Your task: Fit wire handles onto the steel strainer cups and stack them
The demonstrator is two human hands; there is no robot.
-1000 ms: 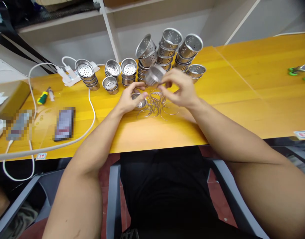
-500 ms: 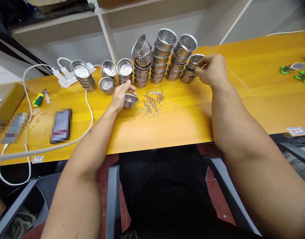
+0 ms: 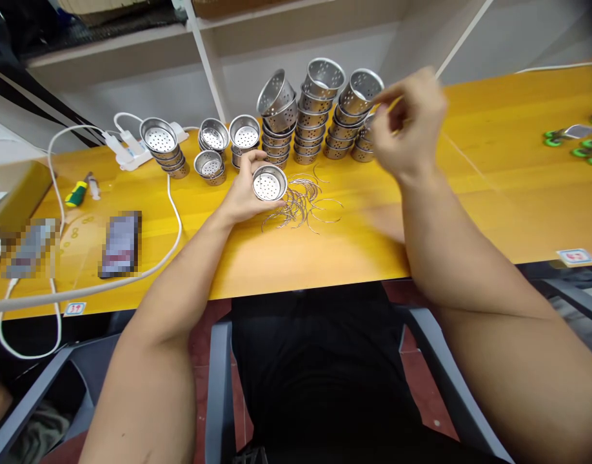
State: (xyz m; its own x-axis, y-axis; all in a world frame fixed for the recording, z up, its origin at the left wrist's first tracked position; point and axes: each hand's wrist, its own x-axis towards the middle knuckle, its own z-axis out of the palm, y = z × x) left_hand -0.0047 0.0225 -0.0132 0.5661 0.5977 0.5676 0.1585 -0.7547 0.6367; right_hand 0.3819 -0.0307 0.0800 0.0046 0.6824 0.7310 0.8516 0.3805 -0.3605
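Note:
My left hand [image 3: 250,190] is wrapped round a small perforated metal cup [image 3: 269,183], its open top turned up toward me. Under and right of that cup, thin curved metal wires [image 3: 303,200] lie in a loose heap on the yellow table [image 3: 296,258]. My right hand [image 3: 409,122] is raised, slightly blurred, beside the rightmost cup stack [image 3: 364,145] and partly covers it. Its thumb and forefinger are apart, with nothing visible between them. More stacks of perforated cups [image 3: 308,138] stand along the back, some topped by tilted cups.
At the left lie two blurred-out phones [image 3: 119,245], a green and yellow tool [image 3: 77,193], and a white cable [image 3: 177,212] running to a power strip [image 3: 133,158]. Small green-wheeled items [image 3: 574,134] sit at the far right. Shelving [image 3: 206,71] rises behind the table.
My left hand has moved slightly right and tipped its cup to face up. My right hand has left the cup at the right stack and risen, with its fingers spreading.

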